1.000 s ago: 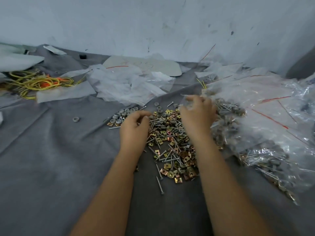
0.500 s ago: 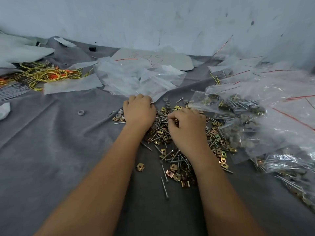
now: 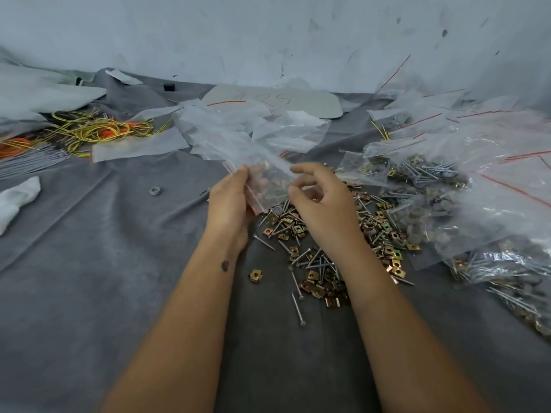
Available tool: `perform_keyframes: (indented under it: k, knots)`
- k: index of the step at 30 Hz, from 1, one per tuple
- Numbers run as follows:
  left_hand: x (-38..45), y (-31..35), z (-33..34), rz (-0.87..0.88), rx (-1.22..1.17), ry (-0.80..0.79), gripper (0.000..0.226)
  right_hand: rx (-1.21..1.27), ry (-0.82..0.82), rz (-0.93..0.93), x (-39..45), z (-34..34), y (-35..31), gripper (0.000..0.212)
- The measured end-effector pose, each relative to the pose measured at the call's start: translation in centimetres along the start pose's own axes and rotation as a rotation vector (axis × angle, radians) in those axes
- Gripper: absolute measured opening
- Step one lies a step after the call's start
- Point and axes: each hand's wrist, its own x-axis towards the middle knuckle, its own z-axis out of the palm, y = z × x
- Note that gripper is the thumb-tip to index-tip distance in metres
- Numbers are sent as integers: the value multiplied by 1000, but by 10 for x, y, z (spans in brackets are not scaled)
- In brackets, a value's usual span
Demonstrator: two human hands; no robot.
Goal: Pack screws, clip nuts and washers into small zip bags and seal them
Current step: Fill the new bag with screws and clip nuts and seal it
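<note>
Above the loose heap of screws and clip nuts [image 3: 325, 248], a small zip bag [image 3: 265, 186], absent from both hands half a second earlier, is now pinched by the left hand [image 3: 229, 204], while the right hand [image 3: 322, 201], fingers loosely curled, apparently empty, approaches its mouth for filling.

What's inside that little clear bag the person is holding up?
Through the small zip bag, gripped by the left hand, a few brass-coloured bits show faintly, likely clip nuts. Glare and blur hide any count, and the right hand covers the bag's right edge.
</note>
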Motion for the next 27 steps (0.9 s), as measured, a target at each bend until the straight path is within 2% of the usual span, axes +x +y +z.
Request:
perform_keyframes:
  k: [6, 7, 9, 11, 12, 13, 14, 15, 16, 18, 19, 21, 23, 24, 27]
  knots:
    - [9, 11, -6, 228, 454, 149, 33, -236, 83, -49, -1, -4, 7, 18]
    - [15, 21, -9, 271, 474, 236, 32, -256, 92, -48, -1, -5, 8, 17]
    - [33, 45, -19, 375, 453, 511, 30, -302, 91, -53, 0, -7, 9, 18]
    - [51, 69, -33, 413, 509, 787, 19, -347, 78, -65, 2, -8, 9, 17]
    - [57, 75, -38, 344, 611, 894, 31, -365, 67, -70, 2, -9, 8, 17]
    - [60, 77, -41, 251, 719, 960, 61, -379, 55, -72, 2, -9, 8, 17]
    - [60, 76, -42, 247, 817, 998, 84, -391, 43, -75, 2, -9, 8, 17]
    - [59, 72, -41, 357, 938, 994, 91, -402, 33, -81, 2, -9, 8, 17]
    - [58, 66, -35, 538, 1087, 891, 88, -412, 25, -90, 2, -8, 8, 17]
    - [61, 47, -23, 810, 1341, 441, 77, -433, 8, -106, 2, -8, 8, 18]
    - [65, 39, -17, 786, 1401, 220, 80, -439, -3, -110, 2, -8, 8, 18]
    - [76, 25, -12, 482, 1456, -65, 84, -446, -19, -111, 1, -9, 8, 19]
    - [83, 18, -13, 194, 1580, -119, 70, -449, -25, -107, 1, -9, 8, 20]
    - [85, 16, -15, 163, 1645, -69, 63, -450, -27, -104, 2, -9, 8, 20]
    - [83, 14, -19, 247, 1686, 133, 46, -454, -36, -103, 2, -9, 9, 20]
